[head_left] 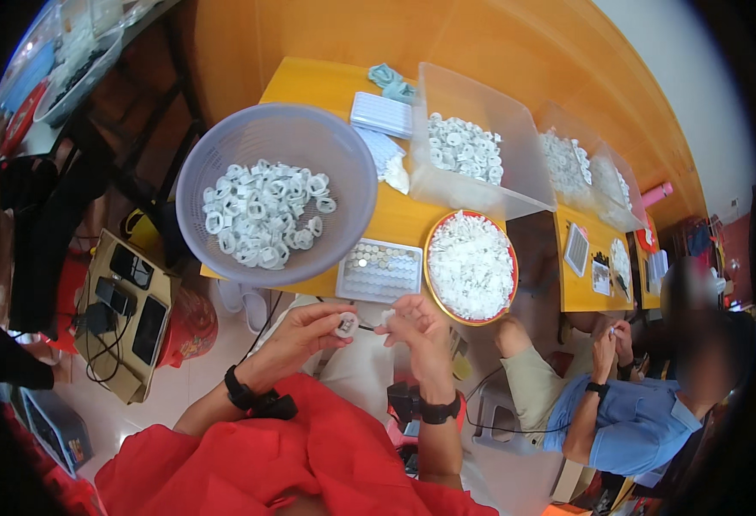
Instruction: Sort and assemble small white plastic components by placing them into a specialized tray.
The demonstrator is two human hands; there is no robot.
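Observation:
Between its thumb and fingers, my left hand (302, 334) grips a round white plastic part (347, 324) with a dark recessed centre. My right hand (421, 331) is beside it, thumb and fingers pinched on a small white plastic piece (386, 317), mostly covered by the fingertips. The two pieces are apart, held over my lap near the table edge. Just beyond the hands lies a white compartment tray (378, 288) with small round silvery discs in its far rows. To its right, a red and yellow rimmed dish (430, 284) is heaped with small white pieces (471, 265).
A grey plastic colander (356, 163) full of white ring-shaped parts overhangs the yellow table's left side. A clear bin (515, 198) of similar parts stands behind the dish. At left, a cardboard box (120, 365) holds phones and cables. A co-worker in blue (636, 421) sits at right.

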